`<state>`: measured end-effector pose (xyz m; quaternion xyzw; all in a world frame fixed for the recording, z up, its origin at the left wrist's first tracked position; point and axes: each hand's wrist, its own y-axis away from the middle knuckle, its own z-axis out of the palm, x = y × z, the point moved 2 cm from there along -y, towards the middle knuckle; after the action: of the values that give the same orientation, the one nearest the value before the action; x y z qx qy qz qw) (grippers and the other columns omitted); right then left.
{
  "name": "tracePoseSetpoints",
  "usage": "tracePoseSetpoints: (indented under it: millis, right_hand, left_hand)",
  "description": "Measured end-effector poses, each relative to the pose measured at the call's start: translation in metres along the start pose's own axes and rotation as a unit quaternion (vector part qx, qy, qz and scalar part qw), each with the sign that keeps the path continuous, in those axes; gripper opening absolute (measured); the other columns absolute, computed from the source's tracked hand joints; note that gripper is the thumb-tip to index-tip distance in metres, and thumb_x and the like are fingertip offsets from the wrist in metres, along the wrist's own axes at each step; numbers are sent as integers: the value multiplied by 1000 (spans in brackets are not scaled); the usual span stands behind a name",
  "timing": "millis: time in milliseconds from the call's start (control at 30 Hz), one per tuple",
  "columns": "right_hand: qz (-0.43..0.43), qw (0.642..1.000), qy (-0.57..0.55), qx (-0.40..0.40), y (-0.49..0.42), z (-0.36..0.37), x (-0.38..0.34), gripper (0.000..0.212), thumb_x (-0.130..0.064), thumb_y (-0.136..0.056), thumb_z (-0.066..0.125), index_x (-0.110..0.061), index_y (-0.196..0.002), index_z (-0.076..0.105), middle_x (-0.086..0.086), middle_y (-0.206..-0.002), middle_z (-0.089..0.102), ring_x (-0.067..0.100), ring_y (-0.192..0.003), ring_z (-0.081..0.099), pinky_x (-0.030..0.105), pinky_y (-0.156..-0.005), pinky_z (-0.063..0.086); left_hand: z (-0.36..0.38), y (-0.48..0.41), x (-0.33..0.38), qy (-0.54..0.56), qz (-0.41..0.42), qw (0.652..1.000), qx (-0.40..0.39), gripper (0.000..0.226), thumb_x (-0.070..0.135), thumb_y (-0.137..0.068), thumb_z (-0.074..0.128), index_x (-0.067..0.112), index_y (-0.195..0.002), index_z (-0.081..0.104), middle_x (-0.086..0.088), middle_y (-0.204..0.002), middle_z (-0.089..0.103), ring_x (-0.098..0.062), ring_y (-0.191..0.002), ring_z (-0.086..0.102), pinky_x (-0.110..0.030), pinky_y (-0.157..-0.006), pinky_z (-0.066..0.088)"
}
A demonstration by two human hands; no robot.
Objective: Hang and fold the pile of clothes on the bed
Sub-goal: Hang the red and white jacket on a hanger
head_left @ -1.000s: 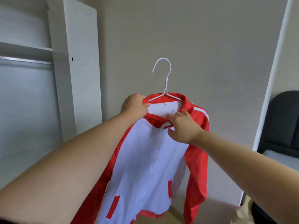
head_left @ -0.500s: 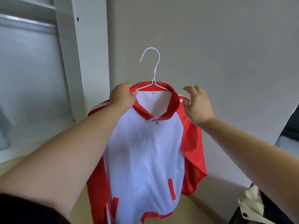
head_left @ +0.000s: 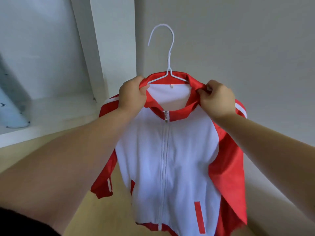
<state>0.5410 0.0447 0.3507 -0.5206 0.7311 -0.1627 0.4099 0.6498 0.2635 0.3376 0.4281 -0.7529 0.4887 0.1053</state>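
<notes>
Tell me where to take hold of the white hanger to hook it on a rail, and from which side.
Pinch the hanger at its bare wire neck just above the collar; its shoulders disappear inside the jacket. Come from the right, probably with the right hand: the hook's open tip points left and should stay free. The left hand, gripping the collar, can steady it.

No writing, brand, number or sign can be read anywhere. The small pale tag [head_left: 172,86] sewn inside the collar of the jacket [head_left: 163,159], near the middle of the frame, is too small to make out. The dark marks on the pale blue object [head_left: 12,113] at the left edge form no legible characters.
</notes>
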Motion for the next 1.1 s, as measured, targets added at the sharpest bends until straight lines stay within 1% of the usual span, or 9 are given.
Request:
tracePoseSetpoints:
  millis: [233, 367, 433, 533, 633, 733, 867, 933, 1100]
  right_hand:
    - [16, 997, -30, -68, -64, 24, -49, 17, -20, -82, 64, -10, -72, 55, 11, -69, 62, 36, -70, 56, 31, -58, 32]
    - [46, 974, -52, -214, -125, -12, -122, 32, -24, -82, 67, -15, -60, 46, -1, -55, 47, 27, -62, 47, 31, -53, 29]
    - [67, 931, -99, -345, -161, -36, -168, 30, -25, -84, 67, -13, -61, 52, -1, -56, 49, 20, -59, 47, 27, -51, 35]
    - [152, 812, -261, -499, -202, -69, -236, 13, -22, -90, 64, -10, -93, 69, 6, -87, 72, 18, -78, 67, 26, -72, 55]
    - [228, 739, -379, -508, -235, -84, -297, 17, -7, -96, 52, -10, -99, 69, 14, -99, 71, 24, -87, 68, 32, -79, 57]
    - [255, 748, -378, -483, -262, -85, -349, 23, 2, -95, 46, -6, -101, 67, 14, -96, 69, 24, -82, 66, 33, -77, 53]
    - [259, 742, -382, -486, -284, -61, -411, 26, 4, -97, 42, 4, -116, 59, 16, -100, 64, 23, -78, 63, 37, -80, 50]
    - [259, 727, -394, -499, -288, -40, -439, 28, 6, -97, 41, 10, -121, 53, 21, -106, 62, 28, -83, 62, 40, -84, 50]
    - [275, 681, -418, -535, -293, 26, -500, 27, 3, -97, 44, 8, -122, 51, 19, -106, 63, 29, -92, 63, 37, -82, 53]
  left_hand:
    - [-30, -74, -17, -59, -63, 996, -26, 18, 20, -93, 59, 4, -90, 64, -10, -80, 63, -19, -70, 45, -26, -64, 27]
    - [-99, -144, 1, -112, -82, 988, -61, 18, 21, -92, 60, 4, -91, 65, -14, -85, 67, -29, -75, 54, -30, -65, 32]
    - [-144, -181, 14, -123, -86, 986, -76, 18, 20, -91, 61, 3, -94, 68, -16, -88, 69, -34, -82, 59, -31, -67, 37]
    - [-212, -233, 34, -133, -124, 980, -84, 18, 20, -91, 61, 5, -95, 69, -15, -91, 68, -33, -87, 59, -28, -68, 33]
    - [-271, -271, 42, -130, -170, 968, -134, 30, 22, -89, 62, 8, -116, 62, -13, -113, 63, -31, -107, 55, -36, -88, 44]
    - [-331, -293, 42, -138, -231, 949, -167, 55, 19, -86, 64, 12, -137, 43, -14, -136, 46, -31, -124, 45, -40, -103, 39]
    - [-397, -320, 35, -85, -275, 941, -179, 13, 16, -89, 58, 7, -95, 64, -14, -100, 68, -19, -81, 61, -28, -74, 47]
    - [-416, -326, 26, -37, -299, 922, -243, 16, 16, -90, 56, 10, -80, 65, -9, -83, 71, -14, -66, 64, -24, -63, 48]
    - [-428, -337, -16, -23, -330, 876, -350, 32, 43, -94, 55, 19, -79, 69, 5, -74, 73, -8, -70, 70, -22, -65, 53]
